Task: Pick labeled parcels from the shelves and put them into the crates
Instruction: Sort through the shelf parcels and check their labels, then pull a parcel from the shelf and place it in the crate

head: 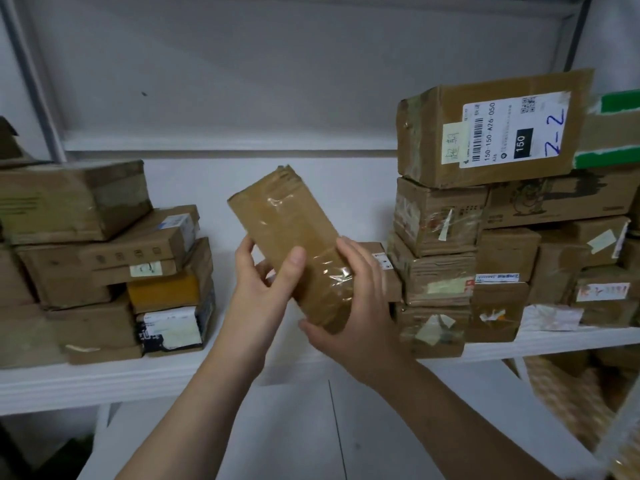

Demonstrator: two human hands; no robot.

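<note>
Left hand: the left hand (pixel 258 285) grips the long, flat brown cardboard parcel wrapped in clear tape (pixel 294 244) from its left edge; thumb laid across the front face, fingers behind; clamped on the parcel
Right hand: the right hand (pixel 349 306) holds the same parcel at its lower right end; fingers (pixel 349 252) curled over the right edge, palm under the bottom corner; clamped on it too
Parcel: held in the air between both hands, tilted with its top end leaning left; in front of the gap in the white shelf (pixel 138 379); the face in view shows no label
Left of the hands: a stack of worn brown cardboard boxes (pixel 104 258) resting on the shelf; among them a yellow-fronted box (pixel 162 292) and, below it, a box with a white and black label (pixel 171 329)
Right of the hands: a taller stack of taped brown boxes (pixel 450 265), just beside the right hand; on top sits a large brown box with a white shipping label (pixel 491 129), marked in blue ink and printed with a barcode and "150"
Behind the hands: a plain white wall (pixel 242 81)
Below the hands: both bare forearms rise from the bottom edge; a pale floor (pixel 294 438) lies under the shelf
</note>
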